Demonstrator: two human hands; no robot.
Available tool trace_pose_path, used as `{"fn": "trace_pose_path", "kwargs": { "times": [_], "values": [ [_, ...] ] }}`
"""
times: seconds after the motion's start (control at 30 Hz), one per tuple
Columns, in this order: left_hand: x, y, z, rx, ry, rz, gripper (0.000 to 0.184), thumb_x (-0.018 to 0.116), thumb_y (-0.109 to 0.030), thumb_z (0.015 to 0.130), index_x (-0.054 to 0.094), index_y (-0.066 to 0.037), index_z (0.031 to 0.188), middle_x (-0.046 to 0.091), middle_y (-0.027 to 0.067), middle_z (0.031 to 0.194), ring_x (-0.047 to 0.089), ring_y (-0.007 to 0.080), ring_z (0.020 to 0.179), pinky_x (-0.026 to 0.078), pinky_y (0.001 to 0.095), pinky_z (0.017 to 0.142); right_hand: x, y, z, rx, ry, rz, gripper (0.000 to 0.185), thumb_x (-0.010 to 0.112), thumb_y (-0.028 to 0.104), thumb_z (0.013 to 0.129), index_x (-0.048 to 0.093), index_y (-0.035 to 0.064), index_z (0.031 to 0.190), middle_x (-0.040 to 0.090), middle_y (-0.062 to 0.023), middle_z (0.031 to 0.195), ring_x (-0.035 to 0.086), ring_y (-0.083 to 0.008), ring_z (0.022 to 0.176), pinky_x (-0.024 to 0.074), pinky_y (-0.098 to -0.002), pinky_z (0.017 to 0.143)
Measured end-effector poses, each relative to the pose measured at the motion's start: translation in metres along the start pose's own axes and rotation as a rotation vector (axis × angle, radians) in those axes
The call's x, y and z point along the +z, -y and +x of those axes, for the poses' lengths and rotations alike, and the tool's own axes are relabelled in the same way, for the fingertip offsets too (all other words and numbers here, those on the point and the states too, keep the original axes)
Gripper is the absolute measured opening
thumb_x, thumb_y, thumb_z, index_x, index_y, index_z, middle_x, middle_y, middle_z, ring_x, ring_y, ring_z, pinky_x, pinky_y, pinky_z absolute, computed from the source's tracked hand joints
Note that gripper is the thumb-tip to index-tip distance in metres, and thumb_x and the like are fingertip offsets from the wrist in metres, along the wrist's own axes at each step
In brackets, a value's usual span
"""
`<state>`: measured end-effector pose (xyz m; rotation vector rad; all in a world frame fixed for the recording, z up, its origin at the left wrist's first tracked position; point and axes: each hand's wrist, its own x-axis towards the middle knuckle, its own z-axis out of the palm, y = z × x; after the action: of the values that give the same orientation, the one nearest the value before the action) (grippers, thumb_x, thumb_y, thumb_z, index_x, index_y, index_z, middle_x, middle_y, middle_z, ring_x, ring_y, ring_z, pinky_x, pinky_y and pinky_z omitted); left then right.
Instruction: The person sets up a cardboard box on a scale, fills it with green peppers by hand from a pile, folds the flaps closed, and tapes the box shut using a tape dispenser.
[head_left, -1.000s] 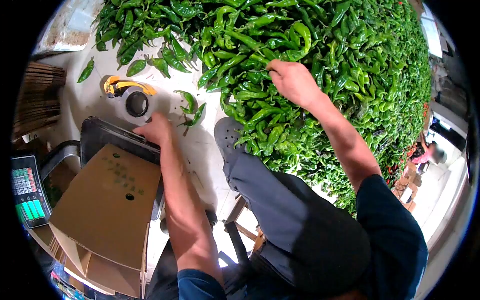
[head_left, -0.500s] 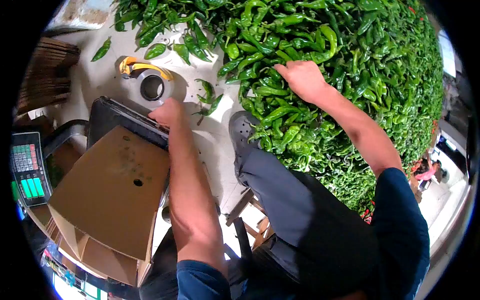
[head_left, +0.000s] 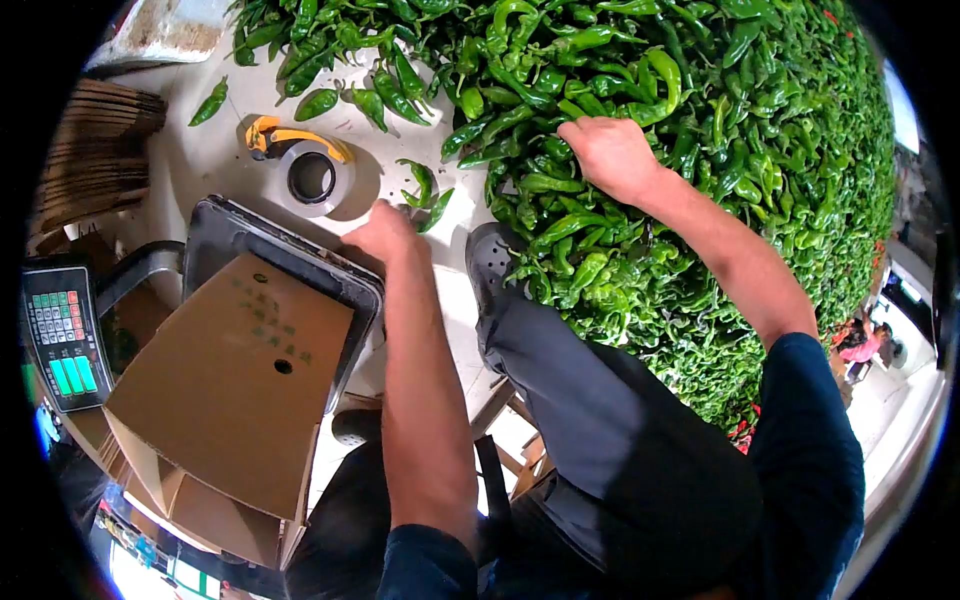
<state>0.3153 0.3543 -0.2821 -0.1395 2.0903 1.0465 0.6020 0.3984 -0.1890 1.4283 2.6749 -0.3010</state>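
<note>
Peppers (head_left: 780, 170) are lying heaped across the frame's upper right. I'm watching the left hand (head_left: 386, 234) shifting rightward from the tape (head_left: 344, 186), nearing loose peppers (head_left: 424, 182); the right hand (head_left: 612, 156) is staying over the heaped peppers. I can't tell whether either grip is clamped.

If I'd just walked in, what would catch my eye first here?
The huge heap of green peppers filling the upper right, with the person's right hand at its left edge. Next, the yellow tape dispenser on the pale floor at upper left, near the left hand. Then the cardboard box at lower left, beside a keypad panel.
</note>
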Motion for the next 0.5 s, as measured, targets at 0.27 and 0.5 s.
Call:
{"fn": "trace_pose_path", "kwargs": {
  "times": [0.27, 0.5],
  "values": [
    [-0.019, 0.02, -0.046, 0.673, 0.054, 0.743, 0.095, 0.064, -0.021, 0.085, 0.008, 0.012, 0.154, 0.017, 0.0413, 0.155, 0.025, 0.0498, 0.145, 0.03, 0.0524, 0.116, -0.03, 0.025, -0.027, 0.3, -0.118, 0.518, 0.017, 0.057, 0.008, 0.092, 0.065, -0.0003, 0.104, 0.068, -0.019, 0.088, 0.068, -0.0363, 0.079, 0.0549, -0.0425, 0.071],
    [-0.003, 0.018, 0.008, 0.548, -0.195, 0.947, 0.096, 0.06, -0.039, 0.09, 0.011, 0.014, 0.153, 0.015, 0.0388, 0.158, 0.02, 0.0545, 0.146, 0.022, 0.0618, 0.117, -0.022, 0.073, -0.03, 0.204, -0.076, 0.707, 0.011, 0.057, 0.009, 0.089, 0.064, 0.0033, 0.096, 0.067, -0.0176, 0.087, 0.068, -0.0372, 0.08, 0.0556, -0.0467, 0.073]
  ]
}}
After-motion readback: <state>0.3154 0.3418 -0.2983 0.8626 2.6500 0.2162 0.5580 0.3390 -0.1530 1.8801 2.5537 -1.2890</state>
